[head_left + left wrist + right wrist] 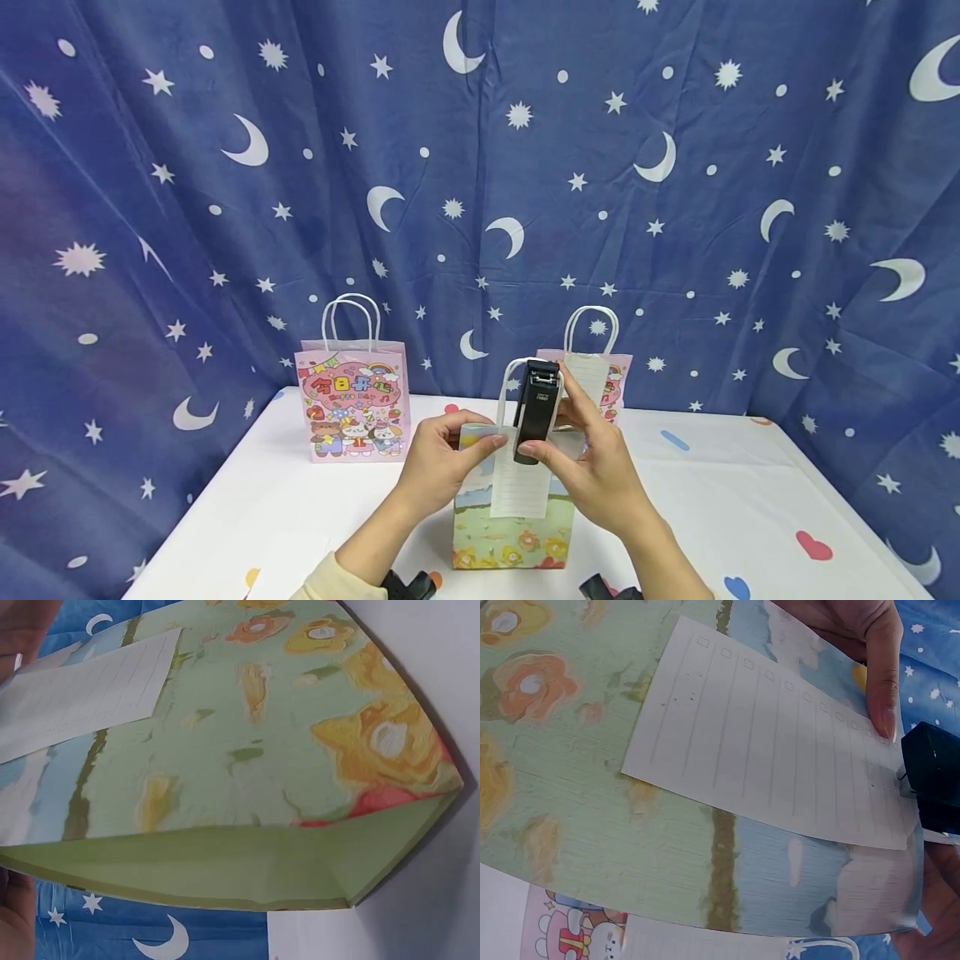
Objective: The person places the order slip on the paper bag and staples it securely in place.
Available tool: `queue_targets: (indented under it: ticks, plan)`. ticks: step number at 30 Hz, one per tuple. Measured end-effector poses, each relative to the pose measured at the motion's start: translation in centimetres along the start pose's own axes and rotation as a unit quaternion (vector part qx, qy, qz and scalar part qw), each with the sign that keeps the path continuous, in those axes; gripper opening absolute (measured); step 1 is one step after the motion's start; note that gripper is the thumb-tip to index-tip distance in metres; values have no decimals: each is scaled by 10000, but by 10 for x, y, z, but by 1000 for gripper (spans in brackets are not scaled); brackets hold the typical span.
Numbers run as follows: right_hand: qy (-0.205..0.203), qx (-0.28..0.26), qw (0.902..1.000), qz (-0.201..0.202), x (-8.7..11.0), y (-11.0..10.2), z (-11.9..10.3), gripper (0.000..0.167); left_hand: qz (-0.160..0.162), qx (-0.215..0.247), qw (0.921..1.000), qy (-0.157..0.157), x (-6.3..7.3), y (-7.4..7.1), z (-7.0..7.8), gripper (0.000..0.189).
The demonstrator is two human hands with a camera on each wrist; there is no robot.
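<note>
A green and blue flowered paper bag (513, 546) stands upright in front of me, its white handles raised. Against its front, hanging from the top edge, lies a lined paper slip (519, 497). My left hand (442, 467) pinches the bag's upper rim, thumb in front by the slip's top and fingers behind. With my right hand (600, 462) I grip a black stapler (536, 412), thumb at its lower end. The stapler (934, 769) sits over the top edge of slip and bag in the right wrist view, its jaws around that edge.
Behind to the left stands a pink cartoon paper bag (352, 408) with white handles. Another pink bag (619, 379), partly hidden by my right hand, carries a lined slip (588, 372). The white tablecloth (712, 492) has coloured shapes; a blue starry curtain (420, 250) hangs behind.
</note>
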State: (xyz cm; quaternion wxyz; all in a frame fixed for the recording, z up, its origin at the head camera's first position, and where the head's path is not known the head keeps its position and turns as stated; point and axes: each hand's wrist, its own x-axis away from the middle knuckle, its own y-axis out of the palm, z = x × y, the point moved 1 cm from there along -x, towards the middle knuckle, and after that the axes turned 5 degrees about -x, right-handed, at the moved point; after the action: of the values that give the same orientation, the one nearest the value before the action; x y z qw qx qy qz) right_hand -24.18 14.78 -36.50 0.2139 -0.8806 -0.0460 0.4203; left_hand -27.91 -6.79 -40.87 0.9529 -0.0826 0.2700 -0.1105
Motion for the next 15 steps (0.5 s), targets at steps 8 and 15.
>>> queue_targets:
  ticks: [8, 15]
  plan:
    - [-66, -250, 9996, 90, 0, 3, 2, 83, -473, 152, 9988, -6, -2, -3, -4, 21]
    - [-128, -444, 9989, 112, 1, 6, 2, 69, -688, 267, 9969, -272, -1, 3, 1, 50]
